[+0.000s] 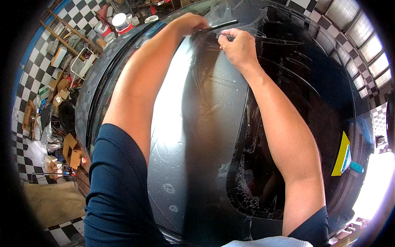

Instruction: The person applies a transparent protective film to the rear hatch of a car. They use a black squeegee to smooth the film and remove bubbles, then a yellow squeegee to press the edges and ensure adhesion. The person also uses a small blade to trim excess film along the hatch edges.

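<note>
Over the far part of a wet, dark grey car roof, both my hands work close together. My left hand is closed at the near end of a slim black bar, its fingers partly hidden. Just right of it my right hand pinches thumb and forefinger together on something small and thin that I cannot make out. Clear, wrinkled film shows around the black bar. A dark glass roof panel with wet streaks lies under my right arm, and soap foam lines its near left corner.
A yellow squeegee blade with a teal handle rests at the roof's right side. On the checkered floor to the left are a wooden ladder, white buckets, cardboard boxes and a brown mat.
</note>
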Demonstrator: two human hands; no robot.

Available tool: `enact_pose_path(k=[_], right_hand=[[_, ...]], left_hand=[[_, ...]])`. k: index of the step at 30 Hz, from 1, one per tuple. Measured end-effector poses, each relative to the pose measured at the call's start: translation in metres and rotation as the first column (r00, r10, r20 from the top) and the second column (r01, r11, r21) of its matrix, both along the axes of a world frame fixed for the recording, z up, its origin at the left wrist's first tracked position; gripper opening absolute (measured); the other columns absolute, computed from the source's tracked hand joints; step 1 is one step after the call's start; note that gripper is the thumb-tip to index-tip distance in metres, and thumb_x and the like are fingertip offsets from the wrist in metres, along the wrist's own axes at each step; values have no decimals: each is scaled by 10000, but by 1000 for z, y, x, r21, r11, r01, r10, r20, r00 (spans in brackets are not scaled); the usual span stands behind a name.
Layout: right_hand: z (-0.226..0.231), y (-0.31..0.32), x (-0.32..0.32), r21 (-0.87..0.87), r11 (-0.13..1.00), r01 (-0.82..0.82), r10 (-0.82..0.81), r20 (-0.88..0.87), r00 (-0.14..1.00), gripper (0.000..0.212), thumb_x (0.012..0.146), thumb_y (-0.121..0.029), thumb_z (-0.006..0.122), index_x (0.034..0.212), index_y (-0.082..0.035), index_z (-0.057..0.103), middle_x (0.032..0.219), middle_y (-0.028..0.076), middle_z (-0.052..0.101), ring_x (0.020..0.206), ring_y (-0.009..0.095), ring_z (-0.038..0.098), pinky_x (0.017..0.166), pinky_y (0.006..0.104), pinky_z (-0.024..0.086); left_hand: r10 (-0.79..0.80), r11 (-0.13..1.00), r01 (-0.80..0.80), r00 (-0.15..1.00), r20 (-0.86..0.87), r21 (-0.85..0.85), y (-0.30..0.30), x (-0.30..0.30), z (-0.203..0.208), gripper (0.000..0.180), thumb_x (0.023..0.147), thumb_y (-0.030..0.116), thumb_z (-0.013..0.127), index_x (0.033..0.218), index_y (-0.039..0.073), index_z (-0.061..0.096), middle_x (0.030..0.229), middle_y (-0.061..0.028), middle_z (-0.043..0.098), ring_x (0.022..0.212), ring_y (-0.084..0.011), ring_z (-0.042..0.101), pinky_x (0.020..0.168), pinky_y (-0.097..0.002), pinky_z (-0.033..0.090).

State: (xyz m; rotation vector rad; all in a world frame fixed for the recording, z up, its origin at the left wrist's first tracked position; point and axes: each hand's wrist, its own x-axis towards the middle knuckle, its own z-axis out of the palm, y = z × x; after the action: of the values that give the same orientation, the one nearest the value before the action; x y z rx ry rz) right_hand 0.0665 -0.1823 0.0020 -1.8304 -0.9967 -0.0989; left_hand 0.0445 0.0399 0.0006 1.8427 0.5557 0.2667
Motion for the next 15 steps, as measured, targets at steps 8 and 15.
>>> enact_pose_path(k=[8,15], right_hand=[[0,1,0,14,1000,2,-2,3,1000,324,738,-230,636,965,-3,683,879,217,664,830,318,663,791,354,514],[1,1,0,12,1000,-8,8,-51,999,321,738,-225,641,963,0,681,828,208,669,777,301,670,760,345,516]], left_hand=[[38,999,-38,999,-2,-1,6,6,-3,108,749,204,650,685,121,676,592,58,567,480,-42,452,422,-220,304],[32,999,-32,999,-9,18,6,1,-1,122,740,205,663,654,118,662,562,55,528,486,-45,447,422,-221,298]])
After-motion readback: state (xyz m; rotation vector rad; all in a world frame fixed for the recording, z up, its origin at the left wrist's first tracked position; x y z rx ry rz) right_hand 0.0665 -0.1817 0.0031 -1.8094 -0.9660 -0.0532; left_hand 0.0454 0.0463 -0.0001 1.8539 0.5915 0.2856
